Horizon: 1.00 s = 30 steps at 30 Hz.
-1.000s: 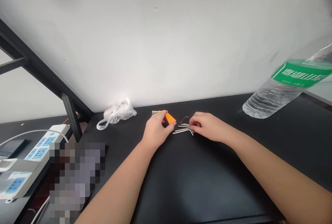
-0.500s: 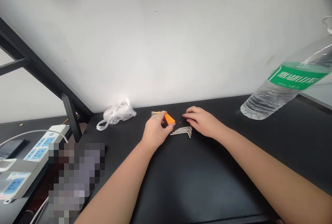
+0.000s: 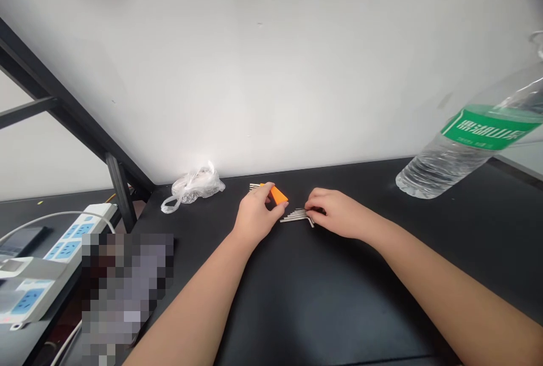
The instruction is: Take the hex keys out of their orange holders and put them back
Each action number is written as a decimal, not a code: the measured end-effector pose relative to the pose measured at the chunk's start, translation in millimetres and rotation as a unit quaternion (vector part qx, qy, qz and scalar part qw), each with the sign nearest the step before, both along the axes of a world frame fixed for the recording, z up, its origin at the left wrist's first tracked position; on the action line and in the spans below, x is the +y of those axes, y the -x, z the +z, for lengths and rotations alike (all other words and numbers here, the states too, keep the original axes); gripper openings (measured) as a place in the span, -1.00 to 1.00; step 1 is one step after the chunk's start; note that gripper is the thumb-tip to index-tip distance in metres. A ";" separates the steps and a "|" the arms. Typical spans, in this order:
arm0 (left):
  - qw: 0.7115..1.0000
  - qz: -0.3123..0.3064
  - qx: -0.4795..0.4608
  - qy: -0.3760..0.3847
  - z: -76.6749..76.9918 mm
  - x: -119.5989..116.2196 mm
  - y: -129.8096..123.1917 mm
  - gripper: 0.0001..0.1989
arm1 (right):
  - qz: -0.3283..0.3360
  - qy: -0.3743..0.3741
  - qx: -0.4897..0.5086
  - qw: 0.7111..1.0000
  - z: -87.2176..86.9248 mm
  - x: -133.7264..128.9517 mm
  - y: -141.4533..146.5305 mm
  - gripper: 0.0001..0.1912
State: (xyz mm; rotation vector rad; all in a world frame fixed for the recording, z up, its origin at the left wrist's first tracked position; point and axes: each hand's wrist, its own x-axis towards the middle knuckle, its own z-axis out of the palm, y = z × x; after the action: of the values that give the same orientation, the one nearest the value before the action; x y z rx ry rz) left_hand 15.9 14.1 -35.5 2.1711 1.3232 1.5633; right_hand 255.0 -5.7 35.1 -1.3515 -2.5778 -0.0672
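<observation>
My left hand [image 3: 257,207] is closed around an orange hex key holder [image 3: 279,194], thumb and fingers on either side. The silver ends of several pieces [image 3: 254,186] stick out behind it, past the fingers. To the right, a row of several L-shaped hex keys [image 3: 294,216] lies on the black tabletop [image 3: 271,298], long arms pointing left. My right hand [image 3: 328,211] is closed at the bent ends of this row, fingertips pinching a thin hex key at its far side. The fingers hide most of the bends.
A crumpled clear plastic bag [image 3: 197,184] lies near the wall at left. A large water bottle [image 3: 462,140] with a green label stands at right. Farther left are a white power strip [image 3: 70,247], a black metal frame [image 3: 121,190] and a pixelated patch.
My right hand has moved down and toward me, carrying a thin hex key from above the row onto its bent ends. My left hand keeps its hold on the orange holder.
</observation>
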 end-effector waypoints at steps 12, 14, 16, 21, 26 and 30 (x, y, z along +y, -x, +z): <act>0.999 -0.028 -0.018 0.011 0.4 -3.0 -1.2 -0.58 | -0.013 -0.033 -0.025 0.999 -1.5 8.5 -6.9 -0.81; 0.999 -0.028 -0.021 0.015 0.0 -2.5 -0.8 -0.57 | -0.027 -0.049 -0.022 0.998 -0.8 8.9 -9.1 -0.80; 0.999 -0.028 -0.021 0.016 -1.1 -1.3 -0.5 -0.55 | -0.031 -0.070 -0.018 0.997 0.0 7.6 -10.3 -0.83; 0.998 -0.049 -0.006 0.025 -3.4 3.0 0.7 -0.50 | -0.002 -0.090 -0.053 0.995 1.1 4.6 -9.0 -0.87; 0.996 -0.083 0.007 0.036 -2.4 4.1 1.4 -0.46 | -0.017 -0.086 -0.086 0.992 -0.7 2.8 -2.7 -0.88; 0.994 -0.103 -0.002 0.038 -1.9 3.5 1.1 -0.45 | -0.030 -0.082 -0.099 0.991 -3.1 -2.1 2.4 -0.92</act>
State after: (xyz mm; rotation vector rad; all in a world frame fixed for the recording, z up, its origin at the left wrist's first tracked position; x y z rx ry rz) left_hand 14.8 17.6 -37.4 2.1767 1.0994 1.4154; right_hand 252.6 -7.9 32.0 -1.4245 -2.6209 -0.4341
